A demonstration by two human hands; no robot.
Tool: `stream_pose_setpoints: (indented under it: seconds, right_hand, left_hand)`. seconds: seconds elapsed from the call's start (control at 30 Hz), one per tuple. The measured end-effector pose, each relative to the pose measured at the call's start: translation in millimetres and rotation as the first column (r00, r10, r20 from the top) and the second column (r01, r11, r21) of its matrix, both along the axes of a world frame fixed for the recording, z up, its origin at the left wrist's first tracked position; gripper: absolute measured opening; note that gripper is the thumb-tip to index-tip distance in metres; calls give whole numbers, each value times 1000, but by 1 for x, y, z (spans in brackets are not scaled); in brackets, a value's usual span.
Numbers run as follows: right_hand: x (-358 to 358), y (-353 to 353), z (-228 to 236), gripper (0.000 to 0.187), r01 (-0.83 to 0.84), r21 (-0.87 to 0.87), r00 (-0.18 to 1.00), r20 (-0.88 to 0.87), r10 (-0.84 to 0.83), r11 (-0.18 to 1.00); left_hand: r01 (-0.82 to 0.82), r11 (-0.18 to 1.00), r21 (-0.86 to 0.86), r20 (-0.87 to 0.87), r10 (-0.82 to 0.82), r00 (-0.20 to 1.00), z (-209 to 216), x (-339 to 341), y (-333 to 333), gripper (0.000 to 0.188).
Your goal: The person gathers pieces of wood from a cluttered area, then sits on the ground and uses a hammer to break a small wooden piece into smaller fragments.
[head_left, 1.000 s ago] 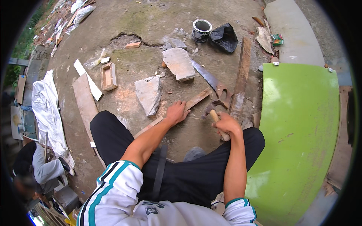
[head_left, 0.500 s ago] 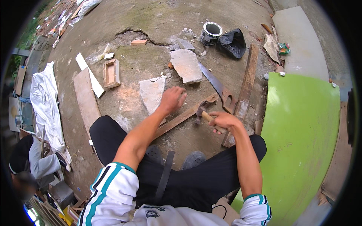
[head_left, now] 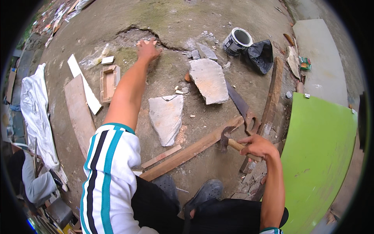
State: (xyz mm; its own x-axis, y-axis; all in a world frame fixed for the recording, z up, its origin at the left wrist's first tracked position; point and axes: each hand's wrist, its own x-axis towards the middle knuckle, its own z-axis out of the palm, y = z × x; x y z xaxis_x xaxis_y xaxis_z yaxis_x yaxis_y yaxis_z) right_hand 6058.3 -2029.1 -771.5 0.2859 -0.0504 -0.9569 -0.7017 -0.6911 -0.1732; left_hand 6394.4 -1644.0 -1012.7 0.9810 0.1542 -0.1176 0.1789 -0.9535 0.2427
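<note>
My left arm stretches far forward, and my left hand has its fingers closed over a small wooden block beside the crack in the ground; the hand covers much of it. In my right hand is a claw hammer, gripped by its wooden handle, its metal head pointing left. Beneath the hammer head runs a long wooden strip on the ground. Just beyond it lies a handsaw with a wooden handle. Two flat stone slabs lie in the middle, between my hands.
A small open wooden box and boards lie at left. Farther right stand a metal can and a black plastic bag. A long timber lies beside a green panel. Another person sits at lower left.
My left hand has gone forward from above the slabs to the small wooden block and taken hold of it. My right hand still holds the hammer. The view has shifted as I lean forward.
</note>
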Motion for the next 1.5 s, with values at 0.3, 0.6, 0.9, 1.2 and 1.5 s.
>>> stream_pose_setpoints:
  seconds: [0.3,0.6,0.9,1.2,1.5]
  right_hand:
    - [-6,0,-5,57,-80,-38,995,60,82,996]
    - [-3,-1,-8,57,-32,1,999,26,32,999]
    - [-10,6,-6,22,-134,-6,987,91,134,991]
    - [-51,-35,22,43,51,-16,971,234,-46,999]
    - [-118,-63,17,50,585,253,649,423,-632,771]
  left_hand:
    - [-216,974,71,-51,220,974,-7,26,8,80]
    - [292,944,-154,461,-193,866,53,-55,-42,69]
    - [691,624,-365,415,-555,721,108,-294,-143,64]
    - [513,732,-448,206,-474,856,100,-391,-182,68]
    - [600,693,-399,137,-602,787,70,-388,-229,87]
